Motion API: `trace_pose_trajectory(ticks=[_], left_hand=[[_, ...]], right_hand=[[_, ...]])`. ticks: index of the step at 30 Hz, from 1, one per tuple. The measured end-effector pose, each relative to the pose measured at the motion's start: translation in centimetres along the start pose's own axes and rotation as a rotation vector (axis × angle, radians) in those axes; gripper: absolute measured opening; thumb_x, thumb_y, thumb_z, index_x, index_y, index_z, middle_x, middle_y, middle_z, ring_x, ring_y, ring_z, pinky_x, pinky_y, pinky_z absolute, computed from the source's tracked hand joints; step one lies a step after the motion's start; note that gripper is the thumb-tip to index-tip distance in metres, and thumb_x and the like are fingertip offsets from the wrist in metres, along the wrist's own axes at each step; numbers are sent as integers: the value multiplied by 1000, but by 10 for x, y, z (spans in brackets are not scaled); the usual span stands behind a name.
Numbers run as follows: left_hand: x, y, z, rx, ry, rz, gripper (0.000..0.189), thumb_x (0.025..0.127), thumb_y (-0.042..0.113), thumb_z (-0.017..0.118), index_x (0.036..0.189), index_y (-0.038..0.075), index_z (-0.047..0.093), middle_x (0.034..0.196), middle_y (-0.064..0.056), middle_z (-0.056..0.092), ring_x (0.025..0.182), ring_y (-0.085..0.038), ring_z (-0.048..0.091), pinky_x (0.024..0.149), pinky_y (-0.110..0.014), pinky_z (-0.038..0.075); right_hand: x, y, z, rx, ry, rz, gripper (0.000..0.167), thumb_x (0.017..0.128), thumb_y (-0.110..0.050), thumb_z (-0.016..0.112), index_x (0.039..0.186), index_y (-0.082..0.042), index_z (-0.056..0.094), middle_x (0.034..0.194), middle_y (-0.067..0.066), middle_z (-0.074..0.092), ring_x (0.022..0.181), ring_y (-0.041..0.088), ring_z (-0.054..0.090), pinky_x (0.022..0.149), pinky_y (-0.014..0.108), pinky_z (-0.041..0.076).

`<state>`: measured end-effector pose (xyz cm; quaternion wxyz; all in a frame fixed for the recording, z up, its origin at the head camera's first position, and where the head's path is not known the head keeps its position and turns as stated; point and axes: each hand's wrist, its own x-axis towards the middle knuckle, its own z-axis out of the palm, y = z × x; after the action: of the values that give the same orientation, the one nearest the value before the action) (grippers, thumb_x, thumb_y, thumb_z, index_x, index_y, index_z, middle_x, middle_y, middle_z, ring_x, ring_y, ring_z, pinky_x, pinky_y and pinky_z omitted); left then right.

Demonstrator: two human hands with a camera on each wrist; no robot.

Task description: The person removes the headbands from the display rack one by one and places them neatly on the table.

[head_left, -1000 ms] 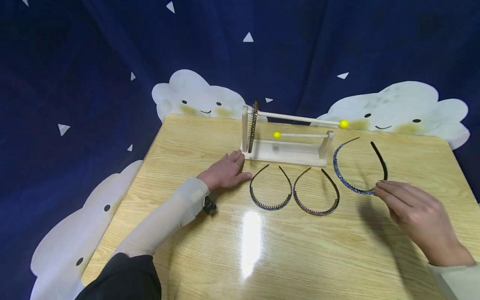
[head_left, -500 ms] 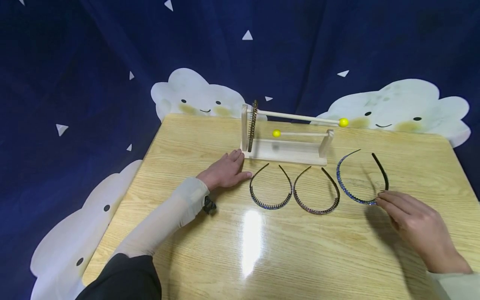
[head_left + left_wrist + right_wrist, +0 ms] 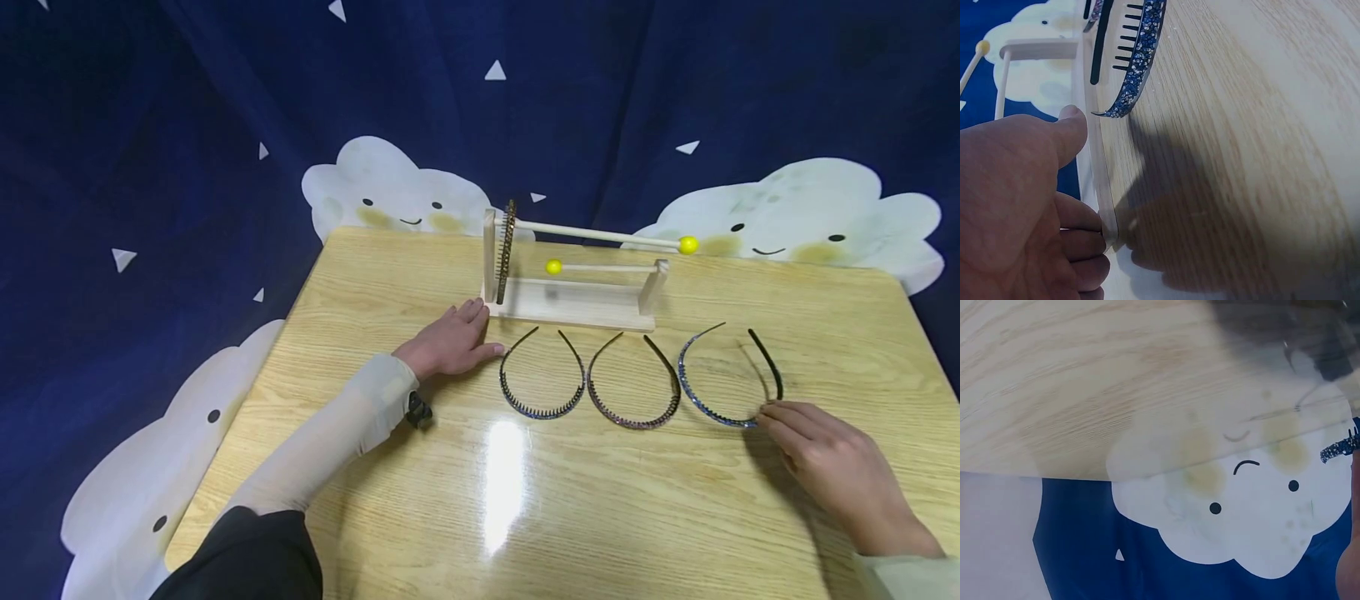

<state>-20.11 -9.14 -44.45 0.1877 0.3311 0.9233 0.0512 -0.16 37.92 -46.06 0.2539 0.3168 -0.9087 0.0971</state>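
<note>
Between its thumb and fingers my right hand (image 3: 843,467) pinches a blue glittery headband (image 3: 693,393) by its lower right curve, with the tips pointing away. My left hand (image 3: 450,342) touches the left front corner of a wooden stand (image 3: 570,307) with its fingertips, thumb out toward a blue toothed headband (image 3: 542,413). Right of that lies a purplish toothed headband (image 3: 633,424). A brown headband (image 3: 506,254) hangs on the stand's upper rod. In the left wrist view the left hand (image 3: 1016,206) is beside the stand's base; only an edge of the right hand (image 3: 1350,550) shows in the right wrist view.
The upper rod (image 3: 600,237) ends in a yellow ball (image 3: 687,245) at right; a lower rod (image 3: 607,269) ends in another yellow ball (image 3: 553,267) at left. The wooden table (image 3: 420,500) meets a dark blue curtain (image 3: 585,108) with cloud prints behind.
My right hand has lowered the blue glittery headband toward the table, nearer to me and slightly right, beside the purplish one. The left hand stays at the stand's corner.
</note>
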Motion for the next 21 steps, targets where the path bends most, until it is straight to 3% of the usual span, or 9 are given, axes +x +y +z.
trace_pose_trajectory(ticks=[21], left_hand=[[-1, 0, 1, -2, 13, 6, 86, 105, 57, 39, 156, -10, 19, 162, -28, 14, 151, -38, 14, 122, -51, 15]], right_hand=[[-15, 11, 7, -15, -49, -22, 55, 99, -10, 19, 91, 8, 70, 96, 19, 68, 89, 37, 61, 116, 14, 12]])
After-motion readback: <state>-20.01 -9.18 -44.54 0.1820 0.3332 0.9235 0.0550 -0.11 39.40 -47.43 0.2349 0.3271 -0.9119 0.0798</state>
